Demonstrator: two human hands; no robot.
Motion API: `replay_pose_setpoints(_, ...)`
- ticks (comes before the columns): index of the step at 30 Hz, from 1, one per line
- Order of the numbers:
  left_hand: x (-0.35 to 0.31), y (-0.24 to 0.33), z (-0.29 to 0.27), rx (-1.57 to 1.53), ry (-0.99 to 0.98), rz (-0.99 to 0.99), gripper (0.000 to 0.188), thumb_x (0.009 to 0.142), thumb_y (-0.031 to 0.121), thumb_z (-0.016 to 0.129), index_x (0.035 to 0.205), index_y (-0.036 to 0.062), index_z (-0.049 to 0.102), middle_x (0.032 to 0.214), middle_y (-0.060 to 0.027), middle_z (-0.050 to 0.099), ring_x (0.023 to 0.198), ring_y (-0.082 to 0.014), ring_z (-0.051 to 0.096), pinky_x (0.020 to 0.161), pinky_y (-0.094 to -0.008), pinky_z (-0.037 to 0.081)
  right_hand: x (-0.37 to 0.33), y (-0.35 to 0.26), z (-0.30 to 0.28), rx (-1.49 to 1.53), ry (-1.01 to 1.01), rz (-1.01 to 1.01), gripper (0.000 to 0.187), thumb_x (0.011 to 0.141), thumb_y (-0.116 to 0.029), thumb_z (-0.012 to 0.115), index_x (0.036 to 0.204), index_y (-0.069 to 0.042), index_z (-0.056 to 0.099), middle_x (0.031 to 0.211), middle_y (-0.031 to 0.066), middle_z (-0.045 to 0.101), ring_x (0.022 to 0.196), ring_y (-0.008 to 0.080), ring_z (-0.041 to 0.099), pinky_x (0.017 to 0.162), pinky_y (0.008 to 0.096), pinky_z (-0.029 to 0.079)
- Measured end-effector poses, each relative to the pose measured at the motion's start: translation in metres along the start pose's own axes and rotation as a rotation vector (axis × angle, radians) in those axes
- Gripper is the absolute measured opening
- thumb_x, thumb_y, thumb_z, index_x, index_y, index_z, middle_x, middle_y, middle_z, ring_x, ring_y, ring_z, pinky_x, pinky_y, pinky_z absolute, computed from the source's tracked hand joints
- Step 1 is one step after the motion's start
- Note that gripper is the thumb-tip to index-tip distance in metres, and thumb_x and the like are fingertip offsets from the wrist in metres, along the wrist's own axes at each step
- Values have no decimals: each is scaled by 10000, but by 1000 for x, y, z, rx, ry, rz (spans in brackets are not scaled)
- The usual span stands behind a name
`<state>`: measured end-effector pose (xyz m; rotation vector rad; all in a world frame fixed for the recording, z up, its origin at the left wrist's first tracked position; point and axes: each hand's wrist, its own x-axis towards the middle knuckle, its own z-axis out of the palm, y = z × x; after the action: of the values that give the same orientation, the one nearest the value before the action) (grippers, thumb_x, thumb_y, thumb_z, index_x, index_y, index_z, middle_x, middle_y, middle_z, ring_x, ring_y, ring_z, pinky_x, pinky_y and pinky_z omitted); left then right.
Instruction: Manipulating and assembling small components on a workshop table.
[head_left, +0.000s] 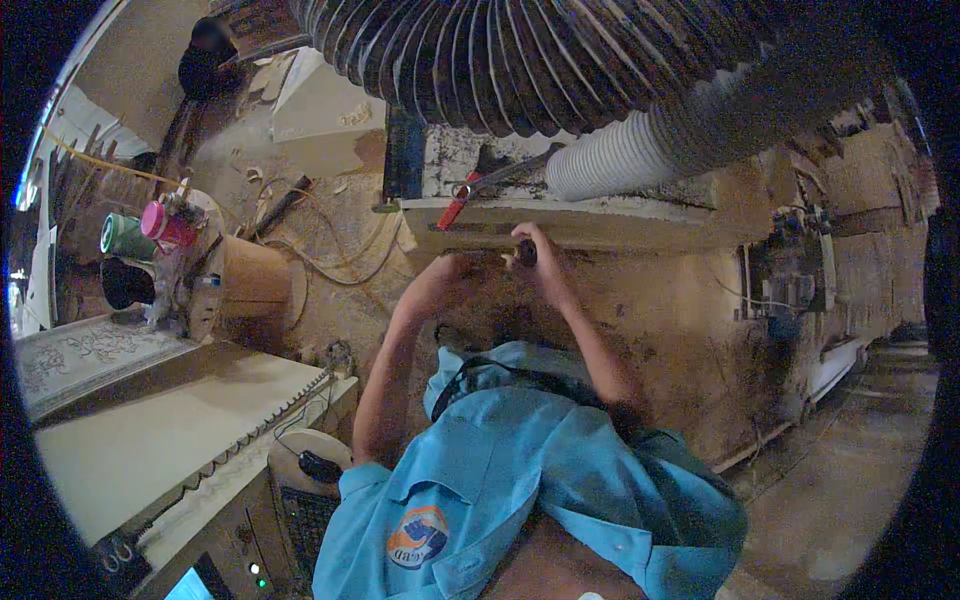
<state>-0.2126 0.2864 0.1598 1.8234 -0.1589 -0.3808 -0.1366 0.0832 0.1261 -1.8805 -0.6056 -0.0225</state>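
My right hand (pixel 540 262) is closed, its fingers curled round a small dark object (pixel 526 252) whose kind I cannot make out. Just to its left, at about the same height, my left hand (pixel 447 272) looks closed too; shadow and blur hide its fingertips and whatever may be in them. Both hands are below the front edge of a pale machine bed (pixel 425 216). On that edge, above my hands, rests a tool with a red handle (pixel 455 207). A grey metal wrench-like tool (pixel 515 171) lies slanted beside it.
A large ribbed dark hose (pixel 480 60) and a paler hose (pixel 615 155) hang over the machine. Left stand a pink container (pixel 168 224), a green one (pixel 124 236) and a pale desk (pixel 200 400) with a mouse (pixel 320 466). Cables (pixel 350 275) cross the dusty floor. A person (pixel 207 60) is far left.
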Motion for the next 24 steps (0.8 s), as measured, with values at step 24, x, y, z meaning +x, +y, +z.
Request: replay_pose_setpoints(24,6,-17,-5,90,-34,152,253,817,69,616,1068,76,651,1042,-103,678,948,-192,643,838,-325,497,0,-35,-18,-321,-483,-75,567,771,-300,731,1282,-206,505,1037,99,627,943,262,620,866,372,488)
